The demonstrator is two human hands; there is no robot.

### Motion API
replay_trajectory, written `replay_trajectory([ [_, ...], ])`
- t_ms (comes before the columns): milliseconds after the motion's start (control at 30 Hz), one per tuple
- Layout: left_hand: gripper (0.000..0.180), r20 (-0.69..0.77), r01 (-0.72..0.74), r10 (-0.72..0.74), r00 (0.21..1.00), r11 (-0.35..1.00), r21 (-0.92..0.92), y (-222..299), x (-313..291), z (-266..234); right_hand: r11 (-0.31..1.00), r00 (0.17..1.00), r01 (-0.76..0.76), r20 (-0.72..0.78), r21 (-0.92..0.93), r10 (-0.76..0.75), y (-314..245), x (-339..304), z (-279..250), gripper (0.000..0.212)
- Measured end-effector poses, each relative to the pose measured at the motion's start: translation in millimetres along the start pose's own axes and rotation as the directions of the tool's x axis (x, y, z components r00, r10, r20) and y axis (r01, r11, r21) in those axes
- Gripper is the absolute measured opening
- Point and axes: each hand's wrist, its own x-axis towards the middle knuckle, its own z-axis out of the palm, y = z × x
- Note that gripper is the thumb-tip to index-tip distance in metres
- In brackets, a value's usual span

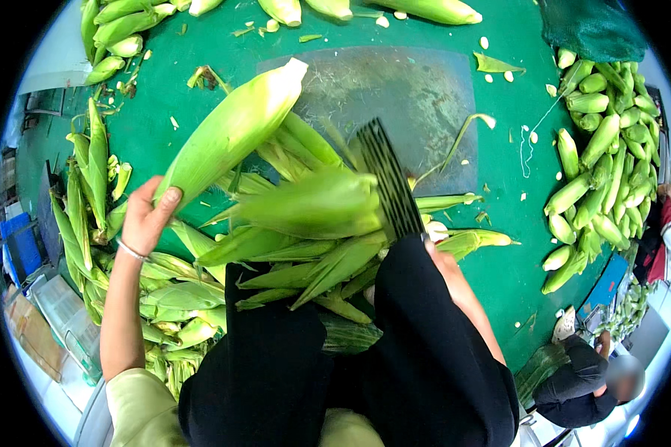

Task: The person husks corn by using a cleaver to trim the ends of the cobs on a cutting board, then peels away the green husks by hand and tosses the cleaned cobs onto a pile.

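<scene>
My left hand (145, 216) is closed round the lower end of a husked-on ear of corn (231, 127), its pale cut end pointing up and away. My right hand (449, 270), partly hidden behind my right knee, grips what looks like a cleaver (388, 177). Its broad blade shows dark stripes and stands slanted away from me. Left of the blade, a second green ear (309, 206) is smeared by motion; I cannot tell whether it touches the blade. Below it, loose green husks (328, 272) heap up between my knees.
A worn grey sheet (425, 97) lies on the green surface (511, 246) ahead. Piled corn ears (604, 164) line the right side; more ears (123, 30) lie far left. Husks (179, 305) bank up beside my left leg. Another person (581, 380) sits at lower right.
</scene>
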Motion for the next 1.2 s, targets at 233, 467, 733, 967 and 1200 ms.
replay_trajectory([
  [233,0.048,0.061,-0.244,0.247,0.967,0.833,0.497,70.6,63.5,37.2,0.987,0.981,0.161,-0.113,0.023,-0.158,-29.0,7.1,-13.7,0.039],
  [467,0.057,0.184,-0.309,0.258,0.948,0.615,0.725,75.4,101.7,104.0,0.883,0.841,0.413,-0.28,-0.224,-0.464,-38.3,63.1,-19.2,0.042],
  [733,0.057,0.16,-0.303,0.276,0.948,0.619,0.725,76.6,88.4,109.0,0.944,0.934,0.204,-0.237,-0.259,-0.267,-2.7,113.4,8.8,0.063],
  [967,0.055,-0.145,-0.226,0.545,0.826,0.556,0.8,46.0,122.2,118.3,0.978,0.978,0.071,-0.205,0.197,-0.029,0.5,107.7,20.0,0.054],
  [1200,0.096,-0.102,0.298,-0.354,0.93,0.885,-0.357,87.6,171.2,212.7,0.912,0.995,0.044,-0.105,0.408,-0.001,73.9,53.9,50.6,0.046],
])
